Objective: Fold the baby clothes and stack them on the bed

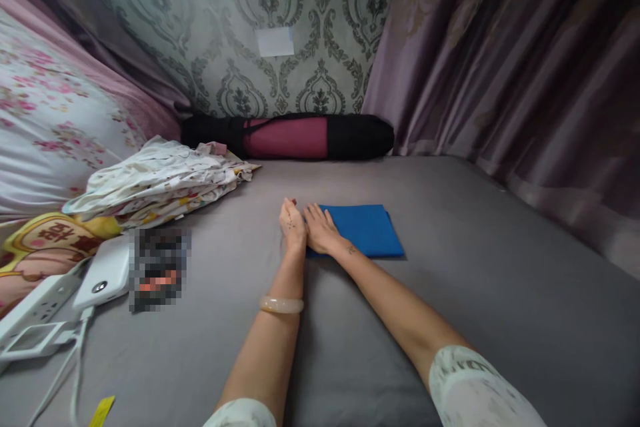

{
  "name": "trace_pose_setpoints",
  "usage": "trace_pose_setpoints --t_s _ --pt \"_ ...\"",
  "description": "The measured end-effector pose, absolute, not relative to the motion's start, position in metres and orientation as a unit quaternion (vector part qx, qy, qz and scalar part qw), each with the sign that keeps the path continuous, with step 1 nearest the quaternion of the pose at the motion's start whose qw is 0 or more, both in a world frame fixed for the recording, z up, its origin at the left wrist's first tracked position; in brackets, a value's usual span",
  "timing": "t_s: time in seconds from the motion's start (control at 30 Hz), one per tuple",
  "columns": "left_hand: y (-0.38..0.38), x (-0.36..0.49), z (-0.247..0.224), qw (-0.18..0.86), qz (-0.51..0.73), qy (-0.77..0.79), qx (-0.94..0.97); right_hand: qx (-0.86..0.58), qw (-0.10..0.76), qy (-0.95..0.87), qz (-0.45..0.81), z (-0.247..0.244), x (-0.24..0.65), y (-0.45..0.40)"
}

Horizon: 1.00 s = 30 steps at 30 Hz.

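One blue folded piece (367,230): plain, flat, roughly rectangular, layers showing at the right edge; lies mid-scene on the grey bed sheet (475,320). Right hand (321,230): palm down over its left end, hiding that part; fingers extended, gripping nothing. Left hand (293,225): on edge just beside the right hand, at the piece's left side; grip cannot be told. Far: one long black-and-maroon bag (287,138). Left: heaped printed cloths (160,177), white power bank (104,273), power strip (43,303) with cables.
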State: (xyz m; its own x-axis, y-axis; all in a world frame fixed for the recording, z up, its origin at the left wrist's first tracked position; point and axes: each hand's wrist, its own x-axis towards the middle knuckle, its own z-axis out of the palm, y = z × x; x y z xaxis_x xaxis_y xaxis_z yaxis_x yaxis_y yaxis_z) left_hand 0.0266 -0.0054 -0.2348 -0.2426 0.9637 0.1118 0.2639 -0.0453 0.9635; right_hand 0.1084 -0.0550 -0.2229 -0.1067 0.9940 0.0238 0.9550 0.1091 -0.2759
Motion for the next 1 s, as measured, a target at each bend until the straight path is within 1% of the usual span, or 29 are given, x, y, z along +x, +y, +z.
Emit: trace_pose_setpoints --t_s 0.1,0.17,0.33,0.47,0.57,0.67,0.83,1.0 --pt "-0.012 0.031 -0.231 0.331 0.51 0.585 0.537 -0.695 0.143 -0.702 0.065 -0.221 0.127 -0.061" --pt "-0.017 0.035 -0.228 0.32 0.495 0.573 0.569 -0.713 0.133 -0.687 0.048 -0.224 0.14 -0.066" --pt "-0.027 0.047 -0.226 0.265 0.424 0.542 0.676 -0.726 0.086 -0.675 0.096 -0.237 0.152 -0.073" --pt "-0.032 0.051 -0.231 0.2 0.352 0.508 0.76 -0.72 0.084 -0.68 0.111 -0.232 0.155 -0.074" --pt "-0.036 0.054 -0.234 0.162 0.309 0.51 0.787 -0.729 0.102 -0.673 0.072 -0.227 0.168 -0.08" --pt "-0.04 0.055 -0.237 0.149 0.252 0.505 0.812 -0.751 0.1 -0.653 0.014 -0.23 0.186 -0.087" --pt "-0.044 0.055 -0.238 0.14 0.166 0.494 0.842 -0.762 0.066 -0.644 0.026 -0.24 0.198 -0.092" --pt "-0.044 0.053 -0.238 0.118 0.158 0.496 0.845 -0.766 0.092 -0.636 0.014 -0.236 0.202 -0.092"
